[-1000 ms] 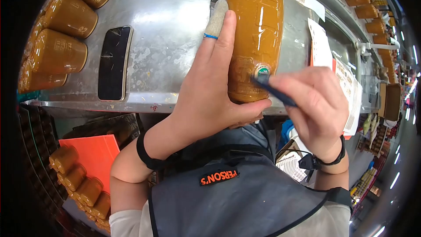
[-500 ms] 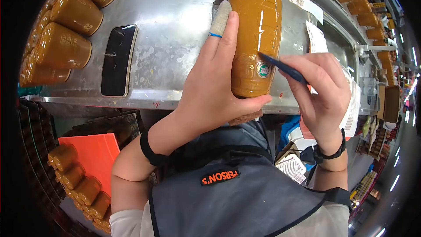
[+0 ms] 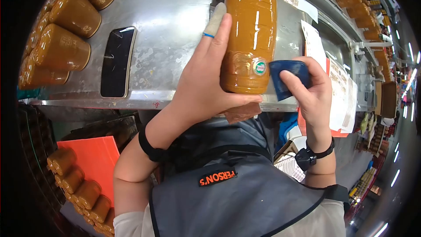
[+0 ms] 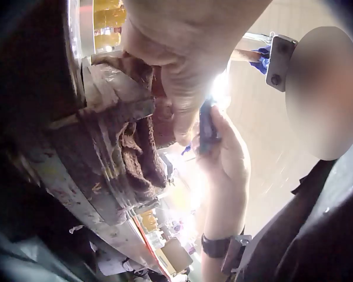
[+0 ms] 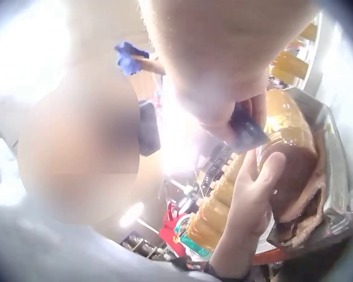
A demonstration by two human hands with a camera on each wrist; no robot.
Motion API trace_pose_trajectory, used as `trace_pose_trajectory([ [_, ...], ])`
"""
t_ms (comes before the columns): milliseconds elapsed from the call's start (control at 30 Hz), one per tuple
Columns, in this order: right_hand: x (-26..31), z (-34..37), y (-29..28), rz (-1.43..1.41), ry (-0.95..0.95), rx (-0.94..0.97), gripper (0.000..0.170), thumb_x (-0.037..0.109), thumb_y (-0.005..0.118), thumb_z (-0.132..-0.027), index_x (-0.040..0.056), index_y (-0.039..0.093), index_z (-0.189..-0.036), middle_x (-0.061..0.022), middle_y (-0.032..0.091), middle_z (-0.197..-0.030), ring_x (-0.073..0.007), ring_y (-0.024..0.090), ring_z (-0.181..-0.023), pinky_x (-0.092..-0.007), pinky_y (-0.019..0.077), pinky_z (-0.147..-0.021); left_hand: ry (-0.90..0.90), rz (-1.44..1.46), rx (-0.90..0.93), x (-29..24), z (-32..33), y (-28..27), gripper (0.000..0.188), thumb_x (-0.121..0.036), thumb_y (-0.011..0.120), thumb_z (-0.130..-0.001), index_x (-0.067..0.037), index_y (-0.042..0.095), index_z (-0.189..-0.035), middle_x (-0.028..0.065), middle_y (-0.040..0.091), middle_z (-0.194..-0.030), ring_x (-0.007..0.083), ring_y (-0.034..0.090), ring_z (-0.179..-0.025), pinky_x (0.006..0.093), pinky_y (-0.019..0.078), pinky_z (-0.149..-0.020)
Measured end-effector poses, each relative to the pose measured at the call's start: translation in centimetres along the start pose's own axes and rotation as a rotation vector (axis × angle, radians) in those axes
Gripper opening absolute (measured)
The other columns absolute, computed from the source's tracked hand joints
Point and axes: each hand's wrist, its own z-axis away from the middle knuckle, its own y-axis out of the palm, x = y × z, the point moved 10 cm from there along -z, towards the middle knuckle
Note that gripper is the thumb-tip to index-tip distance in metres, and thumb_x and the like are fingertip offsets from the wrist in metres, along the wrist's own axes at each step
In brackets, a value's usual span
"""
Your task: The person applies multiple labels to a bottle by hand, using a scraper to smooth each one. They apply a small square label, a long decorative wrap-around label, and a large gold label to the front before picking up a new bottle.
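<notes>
An amber-brown glazed bottle [image 3: 250,22] lies on its side on the metal table, neck away from me, with a round green-and-white sticker [image 3: 259,66] near its base. My left hand [image 3: 199,72] holds it, fingers along its left side and thumb across the base end. A pale finger cot [image 3: 215,19] covers one fingertip. Between thumb and fingers, my right hand [image 3: 313,90] pinches a flat blue scraper [image 3: 288,77], its face turned up just right of the bottle's base. A brown cloth [image 3: 242,113] pokes out below the bottle at the table edge.
A black phone [image 3: 118,61] lies left on the table [image 3: 162,26]. Rows of similar brown bottles [image 3: 74,11] stand beyond it, and more [image 3: 87,193] sit lower left by an orange board [image 3: 94,156]. Printed sticker sheets [image 3: 344,96] lie to the right.
My right hand has moved from the sticker area to the bottle's right side, turning the scraper from edge-on to flat. The left hand stays on the bottle.
</notes>
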Motion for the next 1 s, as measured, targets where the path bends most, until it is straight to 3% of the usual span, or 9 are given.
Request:
trace_pose_trajectory([
  [200,0.3,1.9,-1.3,-0.122,0.017,-0.174,0.019,0.005,0.074,-0.086,-0.0022,0.065,-0.101,-0.0022,0.066,-0.087,-0.0069,0.062,-0.078,-0.0212,0.0513,-0.071,0.071,-0.07,-0.015,-0.1,0.0,-0.1,0.134,-0.035,0.095,-0.055,0.0,0.014,-0.156,0.0221,0.048,-0.132,0.0376,0.052,-0.118,0.0413,0.0459,-0.099],
  [267,1.1,2.1,1.4,-0.006,-0.088,0.003,0.023,0.007,0.076,-0.086,-0.0006,0.066,-0.104,-0.0001,0.066,-0.089,-0.0059,0.059,-0.081,-0.0218,0.0489,-0.074,0.033,-0.019,0.012,0.5,0.1,0.2,0.134,-0.034,0.095,-0.055,0.0,0.014,-0.156,0.0212,0.049,-0.13,0.0362,0.053,-0.116,0.0407,0.0461,-0.098],
  [400,-4.5,0.7,-1.4,0.089,0.138,-0.029,0.021,0.011,0.074,-0.086,-0.0024,0.067,-0.102,-0.0023,0.067,-0.083,-0.006,0.061,-0.076,-0.023,0.0508,-0.068,-0.05,0.102,0.048,1.6,0.2,0.2,0.135,-0.032,0.096,-0.055,0.0,0.013,-0.156,0.019,0.049,-0.127,0.0322,0.054,-0.112,0.0397,0.045,-0.099],
  [533,0.5,2.3,-0.1,-0.122,-0.054,0.007,0.021,0.011,0.073,-0.087,-0.0026,0.067,-0.102,-0.0037,0.068,-0.081,-0.0066,0.062,-0.078,-0.0237,0.0516,-0.07,-0.014,0.095,0.07,1.3,0.3,0.7,0.135,-0.031,0.097,-0.054,0.001,0.013,-0.156,0.0193,0.048,-0.132,0.0315,0.052,-0.119,0.0398,0.0421,-0.104],
  [667,-3.9,0.6,-1.8,0.208,0.06,-0.011,0.02,0.008,0.076,-0.085,-0.0006,0.069,-0.101,-0.0035,0.068,-0.087,-0.0079,0.062,-0.079,-0.0239,0.0509,-0.07,-0.038,0.191,0.085,2.2,0.0,0.5,0.117,-0.032,0.087,-0.072,0.003,0.013,-0.155,0.023,0.04,-0.144,0.0325,0.042,-0.134,0.0397,0.0355,-0.111],
  [700,-5.0,0.6,-2.5,-0.002,0.174,-0.033,0.02,0.009,0.077,-0.084,0.0002,0.069,-0.1,-0.0047,0.068,-0.087,-0.0099,0.063,-0.077,-0.0253,0.0505,-0.069,-0.077,0.244,0.079,2.8,0.1,0.5,0.11,-0.033,0.082,-0.079,0.003,0.012,-0.156,0.0241,0.037,-0.148,0.0325,0.039,-0.138,0.0399,0.0331,-0.113],
  [833,1.5,1.9,0.4,0.048,-0.172,0.137,0.022,0.012,0.077,-0.083,0.0023,0.069,-0.101,-0.0062,0.067,-0.083,-0.01,0.063,-0.076,-0.0261,0.0504,-0.069,-0.07,0.308,0.069,2.1,0.3,1.0,0.093,-0.036,0.068,-0.092,0.004,0.013,-0.155,0.0246,0.033,-0.151,0.0324,0.036,-0.141,0.0399,0.0282,-0.116],
  [933,-3.2,-0.2,-1.8,0.101,0.1,0.04,0.021,0.013,0.073,-0.085,0.0012,0.069,-0.103,-0.0097,0.069,-0.084,-0.0136,0.065,-0.074,-0.0272,0.0513,-0.068,-0.053,0.282,0.043,2.5,0.5,0.5,0.087,-0.04,0.06,-0.096,0.005,0.014,-0.155,0.0247,0.031,-0.154,0.0333,0.033,-0.143,0.0399,0.0244,-0.117],
  [1000,-0.9,-1.3,-3.4,0.172,-0.071,-0.072,0.02,0.012,0.072,-0.085,0.0008,0.07,-0.102,-0.0104,0.069,-0.085,-0.017,0.067,-0.076,-0.0311,0.0527,-0.069,-0.047,0.118,0.066,2.5,1.0,0.3,0.083,-0.041,0.056,-0.098,0.006,0.017,-0.154,0.026,0.029,-0.156,0.0354,0.029,-0.146,0.0405,0.0231,-0.117],
])
